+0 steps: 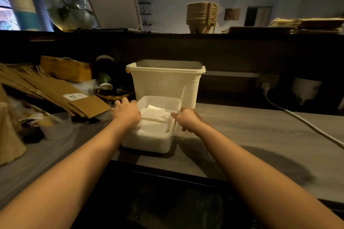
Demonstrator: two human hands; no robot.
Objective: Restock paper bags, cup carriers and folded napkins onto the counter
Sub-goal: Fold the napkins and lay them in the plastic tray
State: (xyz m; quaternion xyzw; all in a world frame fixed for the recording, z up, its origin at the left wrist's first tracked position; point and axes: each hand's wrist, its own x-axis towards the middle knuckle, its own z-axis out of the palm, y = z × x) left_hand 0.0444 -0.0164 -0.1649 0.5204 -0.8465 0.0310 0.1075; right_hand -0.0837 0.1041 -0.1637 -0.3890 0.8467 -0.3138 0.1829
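From the head camera, a shallow white rectangular plastic box (149,144) sits on the grey wood-grain table (260,132), near its front edge, and holds folded white paper napkins (154,115) lying flat in loose layers. The left hand (127,111) lies over the box's left rim, its fingers (121,102) bent down over the outer wall and its thumb on the rim, so it grips that side. The right hand (188,120) holds the box's right rim, fingers curled round the edge and thumb pointing in over the napkins. Just behind the box, touching or nearly so, stands a taller white plastic bin (165,82) with an open top. To the left of the box a fanned stack of flat brown paper bags (55,91) lies on the table, one bearing a small white label. Beyond the box and above it runs a dark raised ledge (167,33); on it, up and right of the box, stand a stack of brown pulp cup carriers (202,16) and, further right, flat piles of more brown paper bags (307,24). A white cable (301,120) crosses the table well right of the box.
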